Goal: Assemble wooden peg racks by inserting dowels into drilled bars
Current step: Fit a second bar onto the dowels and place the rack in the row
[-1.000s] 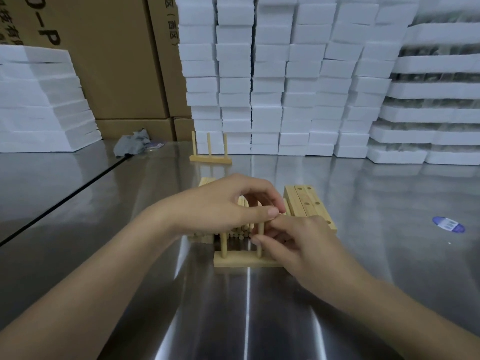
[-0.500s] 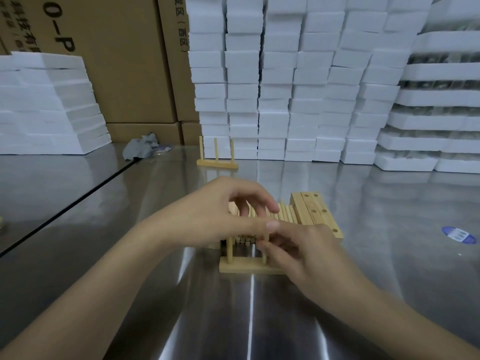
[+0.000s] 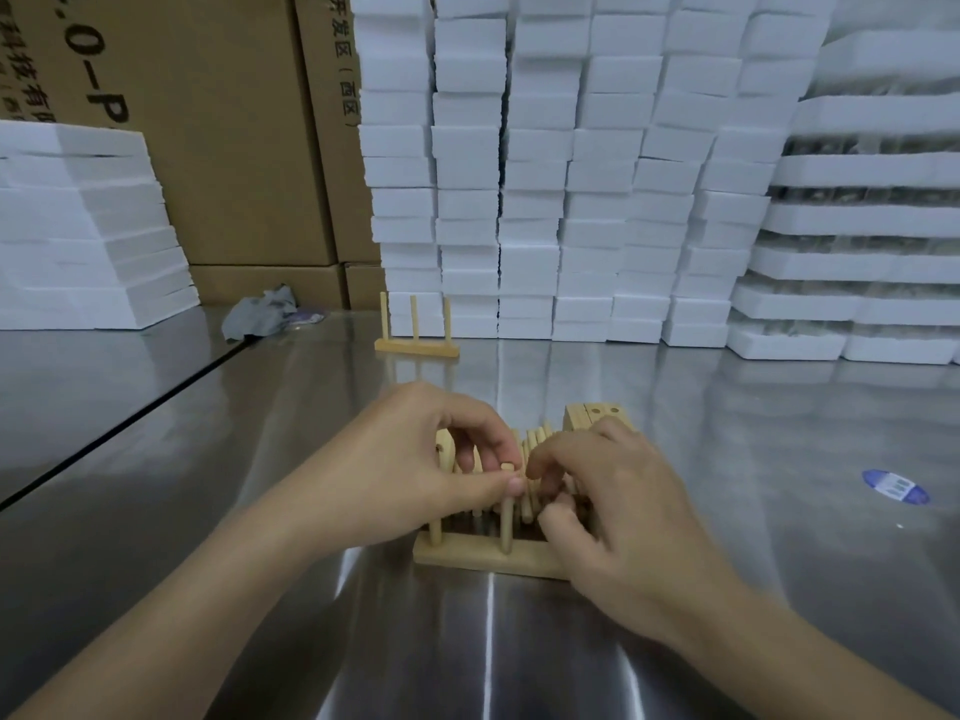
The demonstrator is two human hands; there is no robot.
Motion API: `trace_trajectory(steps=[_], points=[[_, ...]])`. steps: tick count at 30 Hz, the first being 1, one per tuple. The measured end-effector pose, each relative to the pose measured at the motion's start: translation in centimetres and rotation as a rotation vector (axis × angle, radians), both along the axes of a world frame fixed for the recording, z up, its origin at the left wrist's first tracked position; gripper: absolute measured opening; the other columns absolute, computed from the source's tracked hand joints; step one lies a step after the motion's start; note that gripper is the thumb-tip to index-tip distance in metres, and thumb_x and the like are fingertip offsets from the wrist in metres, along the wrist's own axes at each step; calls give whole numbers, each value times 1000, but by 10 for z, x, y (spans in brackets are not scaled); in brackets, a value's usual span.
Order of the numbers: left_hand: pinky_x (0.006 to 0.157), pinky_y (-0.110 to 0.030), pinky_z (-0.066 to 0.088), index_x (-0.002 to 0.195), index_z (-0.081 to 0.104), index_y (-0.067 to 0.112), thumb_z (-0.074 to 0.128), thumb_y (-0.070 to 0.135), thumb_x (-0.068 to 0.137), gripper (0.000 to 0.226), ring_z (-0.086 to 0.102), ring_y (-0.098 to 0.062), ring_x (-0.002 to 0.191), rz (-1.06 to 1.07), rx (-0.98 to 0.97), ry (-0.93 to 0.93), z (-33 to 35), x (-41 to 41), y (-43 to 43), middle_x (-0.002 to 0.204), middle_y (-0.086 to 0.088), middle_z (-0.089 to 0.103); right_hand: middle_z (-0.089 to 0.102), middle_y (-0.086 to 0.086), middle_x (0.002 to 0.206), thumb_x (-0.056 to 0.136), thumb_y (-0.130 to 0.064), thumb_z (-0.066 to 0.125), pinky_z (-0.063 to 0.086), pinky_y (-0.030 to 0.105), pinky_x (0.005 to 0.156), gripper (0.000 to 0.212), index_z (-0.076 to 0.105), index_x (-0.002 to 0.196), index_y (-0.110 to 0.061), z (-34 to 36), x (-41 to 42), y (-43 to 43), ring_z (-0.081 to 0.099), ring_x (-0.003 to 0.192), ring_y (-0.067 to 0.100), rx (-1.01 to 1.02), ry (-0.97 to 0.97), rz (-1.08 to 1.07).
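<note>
Bar [image 3: 467,556] lies flat on the steel table [image 3: 182,485], near centre, long side facing the camera. Two dowels stand upright in it: outer dowel [image 3: 435,530] at the left end, pinched dowel [image 3: 507,527] around mid-bar. Left hand [image 3: 415,459] comes in from the left, thumb and forefinger clamped on the top end of the pinched dowel, other fingers curled above it. Right hand [image 3: 618,506] sits over the right end of the bar and covers it, fingers curled with the thumb tucked toward them; can't tell whether it's gripping a dowel or just the bar, that part is hidden. Just behind the hands: loose dowel pile [image 3: 537,441], and right of that a stack of drilled bars [image 3: 592,413] with holes visible on the end faces, partly behind the right hand. Finished rack [image 3: 415,340] with three upright pegs stands further back, well apart from the work. Background: white foam blocks [image 3: 545,174] stacked in columns, foam slabs [image 3: 78,226] far left, cardboard boxes [image 3: 223,148], grey rag [image 3: 260,309] by the boxes, blue sticker [image 3: 894,485] on the table to the right
</note>
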State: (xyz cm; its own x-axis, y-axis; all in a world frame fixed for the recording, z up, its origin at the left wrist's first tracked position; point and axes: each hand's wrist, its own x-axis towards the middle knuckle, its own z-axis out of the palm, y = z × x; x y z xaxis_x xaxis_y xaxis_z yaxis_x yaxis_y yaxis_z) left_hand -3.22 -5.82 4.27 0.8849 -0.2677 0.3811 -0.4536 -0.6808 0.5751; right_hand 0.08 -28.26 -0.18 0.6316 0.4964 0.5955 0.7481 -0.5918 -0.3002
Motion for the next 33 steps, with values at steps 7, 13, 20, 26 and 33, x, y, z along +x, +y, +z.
trace_trajectory(steps=[7,13,20,26,33], points=[[70,-7,45,93,80,40,79,52,90,12,68,-1,81,-34,-15,-40,5,2,7,87,18,75,57,-16,81,84,-38,51,43,34,82,15,62,92,-32,-3,-1,-4,49,87,10,-103,-15,24],[66,-8,47,95,82,39,75,41,97,8,67,9,75,162,-82,-97,-5,23,42,90,18,79,63,-16,86,83,-29,49,43,34,86,23,68,96,-27,-3,7,-6,49,91,12,-100,-71,-31],[63,-11,41,98,82,50,86,47,85,14,62,16,84,221,70,-6,-25,39,70,108,30,73,64,-15,87,91,-25,53,47,38,84,16,68,96,-30,-10,15,-13,49,93,13,-105,-76,-71],[75,-14,42,113,77,57,71,78,79,40,56,25,87,118,32,32,-25,38,65,128,32,65,63,-15,93,97,-25,57,46,37,91,18,74,105,-29,-11,17,-15,48,98,12,-128,-79,-33],[106,-33,45,107,78,56,67,75,87,30,55,14,118,182,112,20,-29,43,70,122,34,66,59,-19,100,100,-32,54,44,35,95,24,74,115,-32,-9,18,-14,47,103,9,-134,-89,14]])
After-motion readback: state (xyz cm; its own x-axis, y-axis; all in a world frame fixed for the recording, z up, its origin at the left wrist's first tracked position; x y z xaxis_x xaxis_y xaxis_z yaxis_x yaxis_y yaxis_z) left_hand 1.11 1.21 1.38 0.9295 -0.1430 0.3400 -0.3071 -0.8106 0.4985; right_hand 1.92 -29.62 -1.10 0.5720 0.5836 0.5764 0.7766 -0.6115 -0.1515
